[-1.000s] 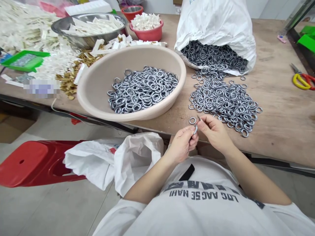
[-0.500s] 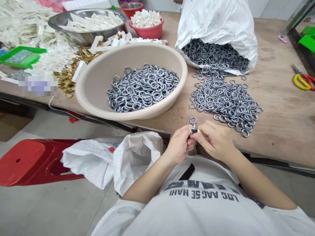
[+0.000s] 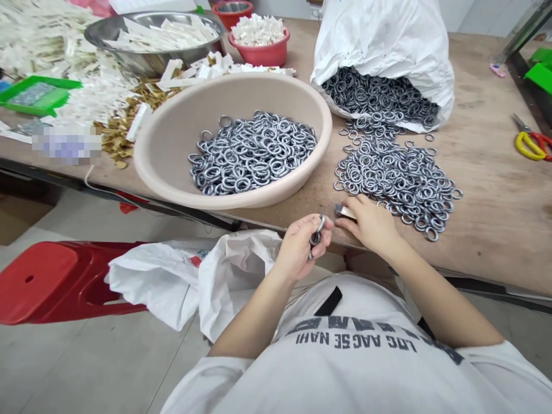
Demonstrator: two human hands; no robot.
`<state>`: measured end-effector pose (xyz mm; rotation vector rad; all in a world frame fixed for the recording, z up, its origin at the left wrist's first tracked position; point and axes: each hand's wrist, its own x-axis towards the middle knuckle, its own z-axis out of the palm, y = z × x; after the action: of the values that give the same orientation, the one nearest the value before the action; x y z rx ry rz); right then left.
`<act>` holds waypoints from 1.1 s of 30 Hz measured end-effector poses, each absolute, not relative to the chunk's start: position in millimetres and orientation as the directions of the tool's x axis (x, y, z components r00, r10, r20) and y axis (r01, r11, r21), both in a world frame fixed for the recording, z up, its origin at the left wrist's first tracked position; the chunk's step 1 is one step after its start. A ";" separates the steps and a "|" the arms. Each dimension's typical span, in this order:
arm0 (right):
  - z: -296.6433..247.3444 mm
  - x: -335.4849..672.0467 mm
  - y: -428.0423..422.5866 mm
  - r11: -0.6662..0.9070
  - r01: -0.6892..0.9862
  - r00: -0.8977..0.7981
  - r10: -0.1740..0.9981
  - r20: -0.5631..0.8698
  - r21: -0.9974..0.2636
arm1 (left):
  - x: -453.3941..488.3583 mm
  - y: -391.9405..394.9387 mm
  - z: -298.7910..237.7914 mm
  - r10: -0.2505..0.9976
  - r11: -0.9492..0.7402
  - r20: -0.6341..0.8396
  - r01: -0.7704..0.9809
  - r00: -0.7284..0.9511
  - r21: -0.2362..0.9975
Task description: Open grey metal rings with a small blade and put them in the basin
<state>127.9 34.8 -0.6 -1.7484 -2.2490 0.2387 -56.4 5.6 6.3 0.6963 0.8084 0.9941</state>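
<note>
My left hand (image 3: 302, 246) is closed round metal rings (image 3: 318, 228), held just off the table's front edge. My right hand (image 3: 370, 221) rests on the wooden table (image 3: 487, 190), its fingers pinched on a small metal blade-like tool (image 3: 344, 211) beside the loose heap of grey rings (image 3: 397, 178). A beige basin (image 3: 172, 144) holding many more rings stands to the left of the heap. Behind the heap, a white sack (image 3: 383, 40) lies tipped over and spills rings onto the table.
Red-and-yellow scissors (image 3: 532, 144) lie at the right edge. At the back left are a steel bowl (image 3: 146, 37) and a red bowl (image 3: 259, 43) of white pieces, and a green tray (image 3: 34, 95). A white bag (image 3: 207, 276) and red stool (image 3: 56, 282) sit below.
The hands have parted. My left hand drew back to the left with the rings, and my right hand went forward onto the table by the heap, covering the single ring that lay there.
</note>
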 end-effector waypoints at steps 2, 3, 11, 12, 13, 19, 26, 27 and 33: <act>-1.3 122.8 36.0 0.233 0.951 -0.220 0.972 0.083 -0.204 | -59.8 11.4 1.4 0.941 0.328 -0.247 -0.437 0.232 0.838; -1.6 121.7 37.0 0.217 0.960 -0.207 0.976 0.072 -0.175 | -60.4 13.4 -0.7 0.952 0.301 -0.240 -0.434 0.191 0.849; -0.5 127.4 38.8 0.202 0.975 -0.197 0.979 0.061 -0.093 | -48.6 19.6 -2.2 0.954 0.301 -0.270 -0.404 0.133 0.864; -0.1 128.5 38.3 0.211 0.972 -0.205 0.977 0.063 -0.102 | -47.1 20.4 -2.7 0.952 0.306 -0.274 -0.399 0.137 0.864; 0.4 129.7 37.9 0.211 0.970 -0.204 0.977 0.066 -0.123 | -45.9 21.1 -3.7 0.953 0.303 -0.272 -0.387 0.134 0.871; 7.1 134.4 32.0 0.150 0.553 -0.271 0.963 -0.006 -0.819 | -39.2 17.1 -8.9 0.997 -0.072 0.071 0.049 0.029 0.996; 15.2 119.3 6.6 0.119 0.093 -0.160 0.982 0.103 -0.989 | -20.6 5.1 -5.1 0.991 -0.015 0.035 -0.151 0.129 0.988; 15.2 118.6 6.2 0.163 0.105 -0.151 0.978 0.147 -0.981 | -18.6 4.0 -4.7 0.985 0.073 -0.031 -0.252 0.169 0.965; 11.2 127.3 13.9 0.197 0.209 -0.098 0.979 0.179 -0.958 | -17.5 -0.9 5.1 0.921 0.346 -0.194 -0.482 0.338 0.805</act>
<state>127.3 13.9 11.2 -1.1823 -1.5113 1.0097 -17.5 -0.9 5.1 0.7173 0.7307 1.0233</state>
